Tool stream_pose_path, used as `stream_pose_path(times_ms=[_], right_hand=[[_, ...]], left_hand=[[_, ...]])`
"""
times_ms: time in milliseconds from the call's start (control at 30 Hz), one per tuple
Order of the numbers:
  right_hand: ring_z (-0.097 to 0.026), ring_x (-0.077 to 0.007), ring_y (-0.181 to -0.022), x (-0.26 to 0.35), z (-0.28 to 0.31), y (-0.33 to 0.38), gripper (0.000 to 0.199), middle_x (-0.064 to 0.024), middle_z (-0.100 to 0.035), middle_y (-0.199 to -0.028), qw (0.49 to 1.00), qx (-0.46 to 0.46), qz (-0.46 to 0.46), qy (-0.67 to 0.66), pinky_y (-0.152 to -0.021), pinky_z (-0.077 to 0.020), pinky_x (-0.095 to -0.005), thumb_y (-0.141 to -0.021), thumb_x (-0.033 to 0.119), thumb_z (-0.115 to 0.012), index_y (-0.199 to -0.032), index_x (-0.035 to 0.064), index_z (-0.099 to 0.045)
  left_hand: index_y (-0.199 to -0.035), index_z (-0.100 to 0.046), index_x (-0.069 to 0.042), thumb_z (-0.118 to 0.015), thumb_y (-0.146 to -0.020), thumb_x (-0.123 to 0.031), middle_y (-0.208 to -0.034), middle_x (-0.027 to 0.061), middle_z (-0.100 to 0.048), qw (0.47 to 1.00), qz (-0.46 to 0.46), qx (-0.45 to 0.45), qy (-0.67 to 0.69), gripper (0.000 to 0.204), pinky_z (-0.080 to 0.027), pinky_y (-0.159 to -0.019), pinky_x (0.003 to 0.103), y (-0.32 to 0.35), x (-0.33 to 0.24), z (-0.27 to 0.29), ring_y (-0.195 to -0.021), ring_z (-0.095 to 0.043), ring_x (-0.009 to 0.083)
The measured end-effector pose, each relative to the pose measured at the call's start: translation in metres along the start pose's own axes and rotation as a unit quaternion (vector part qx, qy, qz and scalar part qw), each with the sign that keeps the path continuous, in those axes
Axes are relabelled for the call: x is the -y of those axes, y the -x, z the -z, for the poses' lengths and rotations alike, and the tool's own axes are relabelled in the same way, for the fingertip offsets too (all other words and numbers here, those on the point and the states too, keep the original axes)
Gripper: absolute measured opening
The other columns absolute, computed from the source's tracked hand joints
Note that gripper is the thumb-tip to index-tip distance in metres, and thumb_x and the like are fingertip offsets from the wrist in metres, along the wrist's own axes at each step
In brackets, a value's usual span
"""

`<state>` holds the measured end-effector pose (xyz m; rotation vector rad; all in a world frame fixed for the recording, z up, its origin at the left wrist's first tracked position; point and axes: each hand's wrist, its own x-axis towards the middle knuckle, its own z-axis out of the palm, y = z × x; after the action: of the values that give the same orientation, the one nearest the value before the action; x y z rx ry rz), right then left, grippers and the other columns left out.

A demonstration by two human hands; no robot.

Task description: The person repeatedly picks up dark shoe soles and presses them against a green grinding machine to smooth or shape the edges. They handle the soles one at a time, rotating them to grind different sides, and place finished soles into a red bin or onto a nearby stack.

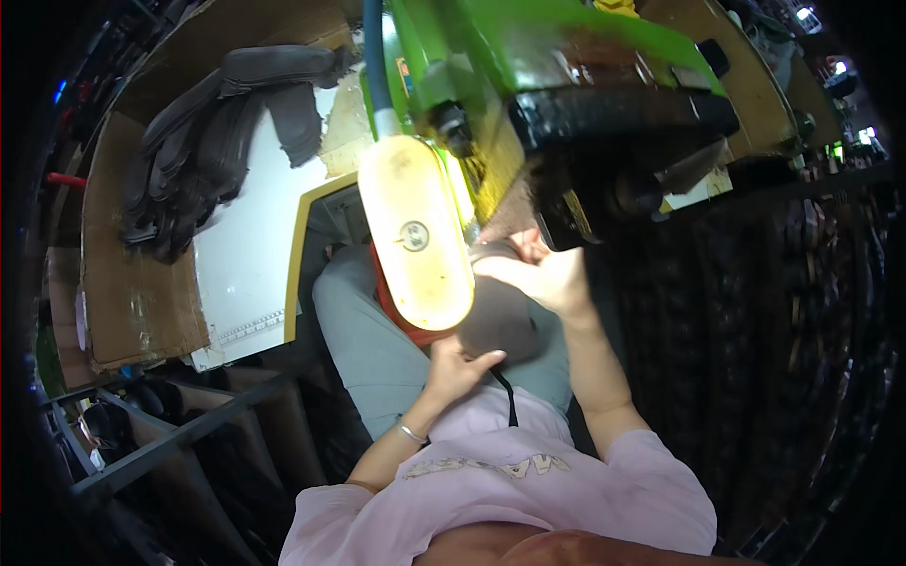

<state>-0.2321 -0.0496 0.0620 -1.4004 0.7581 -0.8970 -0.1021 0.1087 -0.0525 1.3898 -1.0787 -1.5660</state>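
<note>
A dark grey-brown fabric piece (500, 316), shaped like part of a shoe upper, is held in front of me over my lap. My left hand (455, 371) is closed on its near edge, thumb lying over the top. At its far end my right hand (557, 278) grips it, near the underside of a green machine (566, 57) with a black lower part. The right fingertips are partly hidden. A pale yellow oval lamp (415, 236) hangs in front and covers the piece's left side. Red cloth (401, 316) shows beneath the lamp.
Several similar dark grey pieces (203, 132) are heaped on the white tabletop (245, 255) at left, within cardboard walls (142, 274). The table has a yellow edge (294, 255). Racks with dark items stand at lower left (179, 434) and along the right (717, 358).
</note>
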Motion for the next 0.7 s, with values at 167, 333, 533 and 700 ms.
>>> stream_pose_path(times_ms=[167,333,533,700], right_hand=[[-0.062,-0.0111,-0.066,0.052,0.088,0.032,0.042,-0.0104,-0.067,-0.091,0.961,-0.113,-0.135,0.216,-0.047,-0.0487,-0.0232,-0.085,0.013,-0.064,-0.124,0.0022,-0.052],[-0.064,-0.0206,-0.056,0.020,0.131,0.012,0.045,-0.0185,-0.059,-0.108,0.893,-0.434,0.053,-0.101,-0.043,-0.0529,-0.0284,-0.088,0.010,-0.056,-0.131,0.0026,-0.045],[-0.066,-0.0294,-0.068,-0.049,0.095,-0.098,0.062,-0.0215,-0.054,-0.109,0.873,-0.385,0.086,-0.288,-0.055,-0.0582,-0.0350,-0.087,0.000,-0.054,-0.140,0.0020,-0.021],[-0.064,-0.0254,-0.058,-0.076,0.084,-0.151,0.071,-0.0202,-0.056,-0.099,0.896,-0.398,-0.010,-0.197,-0.046,-0.0553,-0.0338,-0.091,0.016,-0.058,-0.144,0.0072,-0.011]], left_hand=[[-0.109,-0.059,0.003,-0.071,-0.079,-0.006,-0.102,0.0125,-0.064,0.955,-0.232,-0.084,-0.162,0.033,-0.051,-0.080,0.031,-0.068,-0.046,0.086,-0.086,-0.063,0.0161],[-0.111,-0.059,0.000,-0.070,-0.082,-0.024,-0.108,0.0177,-0.061,0.713,-0.312,-0.500,-0.380,0.039,-0.040,-0.092,0.040,-0.166,-0.111,0.231,-0.104,-0.055,0.0321],[-0.111,-0.061,0.001,-0.069,-0.082,-0.023,-0.104,0.0135,-0.062,0.791,-0.001,-0.443,-0.421,0.038,-0.042,-0.080,0.034,-0.177,-0.087,0.299,-0.093,-0.055,0.0238],[-0.111,-0.062,0.001,-0.069,-0.082,-0.023,-0.100,0.0100,-0.063,0.864,-0.012,-0.416,-0.283,0.038,-0.043,-0.070,0.028,-0.118,-0.127,0.309,-0.083,-0.056,0.0168]])
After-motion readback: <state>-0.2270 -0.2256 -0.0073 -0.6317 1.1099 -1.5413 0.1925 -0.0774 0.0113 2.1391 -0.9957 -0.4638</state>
